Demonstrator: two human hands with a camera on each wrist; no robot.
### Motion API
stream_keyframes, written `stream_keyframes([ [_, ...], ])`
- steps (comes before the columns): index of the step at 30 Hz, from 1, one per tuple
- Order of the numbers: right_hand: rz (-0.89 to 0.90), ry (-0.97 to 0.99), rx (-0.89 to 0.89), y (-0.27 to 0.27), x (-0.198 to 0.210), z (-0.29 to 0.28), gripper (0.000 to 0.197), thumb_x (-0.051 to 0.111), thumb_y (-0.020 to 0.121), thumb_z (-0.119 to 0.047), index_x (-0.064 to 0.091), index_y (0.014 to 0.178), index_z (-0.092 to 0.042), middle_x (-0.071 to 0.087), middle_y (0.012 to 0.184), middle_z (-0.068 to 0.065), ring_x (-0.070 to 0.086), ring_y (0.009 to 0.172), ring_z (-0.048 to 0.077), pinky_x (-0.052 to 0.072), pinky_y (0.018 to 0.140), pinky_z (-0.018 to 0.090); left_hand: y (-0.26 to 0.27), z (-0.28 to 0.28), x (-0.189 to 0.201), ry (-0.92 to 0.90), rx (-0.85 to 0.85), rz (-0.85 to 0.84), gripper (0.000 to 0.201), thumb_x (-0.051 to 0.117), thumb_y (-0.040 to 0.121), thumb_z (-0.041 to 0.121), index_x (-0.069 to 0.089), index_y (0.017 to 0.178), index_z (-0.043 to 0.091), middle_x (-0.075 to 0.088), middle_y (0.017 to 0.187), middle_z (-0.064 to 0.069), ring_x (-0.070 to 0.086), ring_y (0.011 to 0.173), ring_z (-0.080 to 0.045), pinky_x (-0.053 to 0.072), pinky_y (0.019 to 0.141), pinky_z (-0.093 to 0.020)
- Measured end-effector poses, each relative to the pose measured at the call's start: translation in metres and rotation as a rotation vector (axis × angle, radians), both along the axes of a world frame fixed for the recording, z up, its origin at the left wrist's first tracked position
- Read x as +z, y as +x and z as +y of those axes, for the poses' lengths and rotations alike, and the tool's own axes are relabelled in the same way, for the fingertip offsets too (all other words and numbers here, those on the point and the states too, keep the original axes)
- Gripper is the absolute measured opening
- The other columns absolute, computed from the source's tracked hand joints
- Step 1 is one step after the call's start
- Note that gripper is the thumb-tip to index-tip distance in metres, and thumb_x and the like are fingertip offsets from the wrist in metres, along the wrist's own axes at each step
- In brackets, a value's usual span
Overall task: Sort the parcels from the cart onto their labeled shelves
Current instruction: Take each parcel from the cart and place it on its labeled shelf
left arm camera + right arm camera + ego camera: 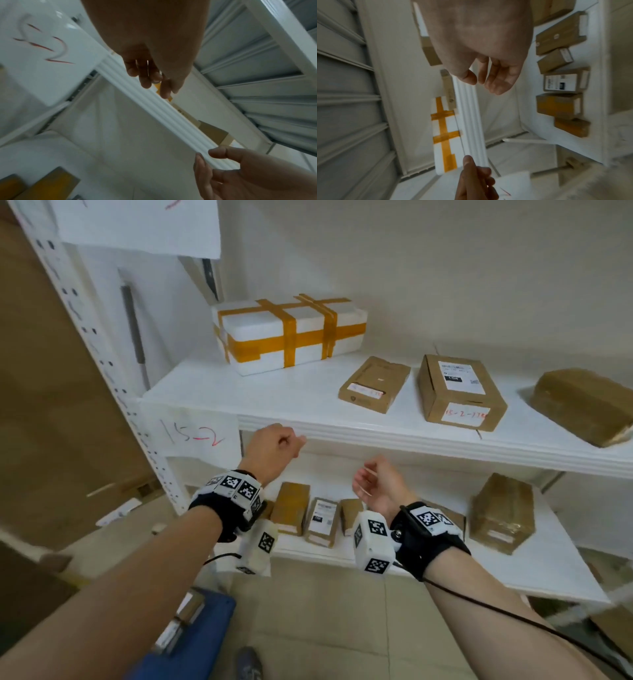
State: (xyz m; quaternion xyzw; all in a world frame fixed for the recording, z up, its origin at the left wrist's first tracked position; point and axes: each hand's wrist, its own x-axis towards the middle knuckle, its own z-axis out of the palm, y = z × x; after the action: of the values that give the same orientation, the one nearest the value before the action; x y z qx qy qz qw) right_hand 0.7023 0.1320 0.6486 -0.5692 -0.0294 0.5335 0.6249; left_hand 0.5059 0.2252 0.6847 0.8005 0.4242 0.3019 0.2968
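Nearest the head camera are two bare forearms, each strapped with a black wrist band carrying white marker blocks. The left hand (272,447) is raised just in front of the shelf's front edge (411,436), fingers curled loosely into the palm and holding nothing. The right hand (380,486) hangs a little below that edge, palm turned up, fingers relaxed and lightly bent, also holding nothing.

Taking the front edge as the mark and reading left to right: a paper label (191,433) with "15-2" handwritten in red hangs at its left end, by the perforated white upright (102,361). Behind the edge, on the shelf board, sits a white foam box (291,332) strapped with crossed bands of orange-brown tape, far back near the wall. Right of it lies a flat brown cardboard parcel (375,383) with a small white sticker on its near end, then a taller cardboard box (460,392) bearing a printed shipping label on top and a white slip with red handwriting on its front face. At the far right rests a parcel wrapped all over in brown tape (585,405).

Below the edge, the lower shelf holds a row of small cardboard parcels (322,520) standing upright, and a tape-wrapped brown package (501,511) to their right. A blue cart (191,642) shows at the bottom left, with parcels on it.
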Motion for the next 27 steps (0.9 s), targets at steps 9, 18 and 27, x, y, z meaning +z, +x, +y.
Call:
stream_keyframes([
  [9, 0.050, -0.168, 0.249, -0.091, -0.071, 0.021, 0.010, 0.054, 0.094, -0.010, 0.055, 0.084, -0.012, 0.056, 0.070, 0.005, 0.050, 0.057, 0.016, 0.051, 0.054, 0.027, -0.114, -0.022, -0.097, -0.296, 0.209, 0.227, 0.050, 0.052, 0.101, 0.035, 0.066, 0.063, 0.006, 0.054, 0.055, 0.001, 0.053, 0.054, -0.018, 0.039, 0.056, -0.026],
  [18, 0.085, -0.421, 0.409, -0.167, -0.183, 0.030, 0.012, 0.054, 0.097, -0.013, 0.054, 0.085, -0.012, 0.057, 0.071, 0.004, 0.054, 0.060, 0.016, 0.050, 0.051, 0.027, -0.218, -0.061, -0.238, -0.676, 0.337, 0.350, 0.030, 0.042, 0.102, 0.015, 0.067, 0.095, 0.001, 0.064, 0.081, -0.015, 0.054, 0.067, -0.022, 0.046, 0.061, -0.035],
  [27, 0.058, -0.550, 0.511, -0.270, -0.318, 0.060, 0.018, 0.055, 0.097, -0.013, 0.056, 0.080, -0.011, 0.058, 0.075, 0.007, 0.054, 0.064, 0.017, 0.049, 0.057, 0.027, -0.311, -0.069, -0.393, -0.921, 0.457, 0.390, 0.034, 0.036, 0.104, 0.023, 0.063, 0.101, 0.002, 0.064, 0.086, -0.016, 0.052, 0.066, -0.027, 0.042, 0.060, -0.037],
])
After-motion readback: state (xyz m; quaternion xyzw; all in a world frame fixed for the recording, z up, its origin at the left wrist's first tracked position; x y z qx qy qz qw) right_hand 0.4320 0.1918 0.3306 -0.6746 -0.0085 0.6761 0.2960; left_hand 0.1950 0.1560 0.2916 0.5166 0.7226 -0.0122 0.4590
